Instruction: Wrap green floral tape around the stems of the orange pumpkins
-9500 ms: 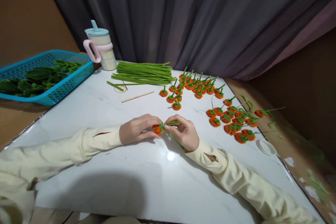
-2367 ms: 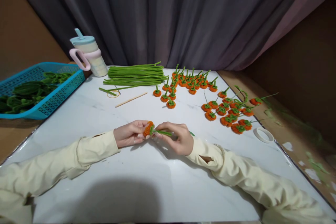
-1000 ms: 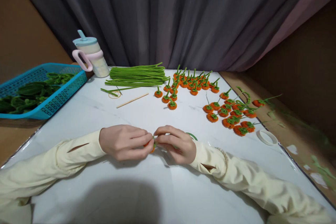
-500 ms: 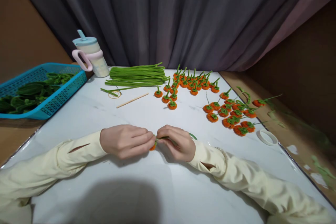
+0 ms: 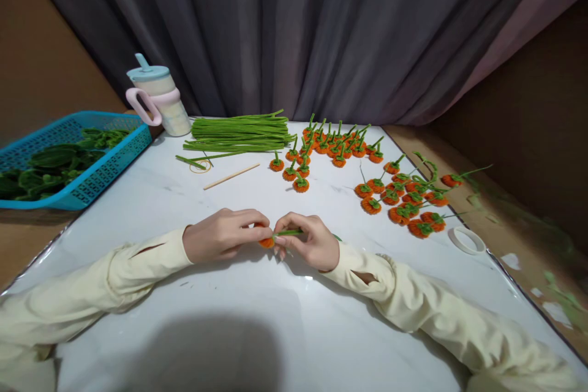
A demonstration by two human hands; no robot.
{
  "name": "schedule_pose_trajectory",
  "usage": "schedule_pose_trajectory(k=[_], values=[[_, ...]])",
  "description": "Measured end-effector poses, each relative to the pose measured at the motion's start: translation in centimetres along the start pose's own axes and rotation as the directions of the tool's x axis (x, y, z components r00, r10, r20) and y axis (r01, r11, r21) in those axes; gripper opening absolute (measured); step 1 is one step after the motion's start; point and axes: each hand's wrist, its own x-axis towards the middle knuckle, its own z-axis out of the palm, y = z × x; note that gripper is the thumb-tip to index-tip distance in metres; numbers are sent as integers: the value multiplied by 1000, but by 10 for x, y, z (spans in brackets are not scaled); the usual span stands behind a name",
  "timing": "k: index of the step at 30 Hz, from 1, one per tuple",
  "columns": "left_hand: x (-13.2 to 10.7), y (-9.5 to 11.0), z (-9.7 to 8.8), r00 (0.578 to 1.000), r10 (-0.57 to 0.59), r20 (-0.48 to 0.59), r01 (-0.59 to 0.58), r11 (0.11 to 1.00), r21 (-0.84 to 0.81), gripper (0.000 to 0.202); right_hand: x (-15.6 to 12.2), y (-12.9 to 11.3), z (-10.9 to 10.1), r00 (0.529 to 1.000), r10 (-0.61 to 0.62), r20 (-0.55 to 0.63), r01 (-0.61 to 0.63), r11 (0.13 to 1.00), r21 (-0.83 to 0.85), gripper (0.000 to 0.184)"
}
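Both hands are low over the white table [image 5: 257, 324], meeting near its middle. The left hand [image 5: 219, 237] has its fingers drawn in tight, the thumb and fingertips pinching a small orange fuzzy piece [image 5: 266, 242] that sits just above the tabletop. The right hand [image 5: 309, 242] comes in from 3 o'clock of that piece. Its thumb and forefinger are pressed together on the green stem [image 5: 290, 233], which sticks out of the piece toward 3 o'clock, and its other fingers are curled under. The two hands' fingertips nearly touch around the piece. I cannot tell whether the piece rests on the table or is held just clear of it.

Seen from the hands:
- At 12 o'clock, a bundle of green fuzzy wires [image 5: 241, 132] lies flat by the curtain [image 5: 294, 30].
- Just nearer than the bundle lie a thin wooden stick [image 5: 231, 176] and a rubber band [image 5: 201, 165].
- At 11 o'clock, a lidded cup [image 5: 160, 101] with a pink handle stands at the table's far corner.
- At 10 o'clock, off the table's edge, a blue basket [image 5: 92, 174] holds dark green leaf shapes.
- At 1 o'clock, a far cluster of finished orange pieces [image 5: 337, 148] lies with the stems pointing up.
- At 2 o'clock, a second cluster [image 5: 404, 199] lies well apart from the hands.
- At 3 o'clock, a white ring [image 5: 466, 240] lies near the table's edge.
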Motion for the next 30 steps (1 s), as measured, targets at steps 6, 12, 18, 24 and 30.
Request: schedule_pose_trajectory(k=[6, 12, 18, 24, 30], values=[[7, 3, 0, 999, 19, -28, -22, 994, -112, 27, 1, 3, 1, 999, 33, 5, -33, 990, 138, 27], [10, 7, 3, 989, -133, -70, 110, 956, -273, 13, 1, 3, 0, 1000, 11, 24, -13, 994, 111, 25], [10, 6, 9, 907, -419, 47, 357, 703, -615, 14, -2, -1, 1, 993, -115, -24, 111, 986, -125, 12], [11, 4, 12, 807, -515, 288, 488, 308, -817, 26, -6, 0, 3, 895, -447, 9, 376, 743, -553, 10], [12, -4, 15, 745, -475, 469, 512, -44, -858, 31, -8, 8, 5, 802, -589, 104, 443, 468, -765, 17]])
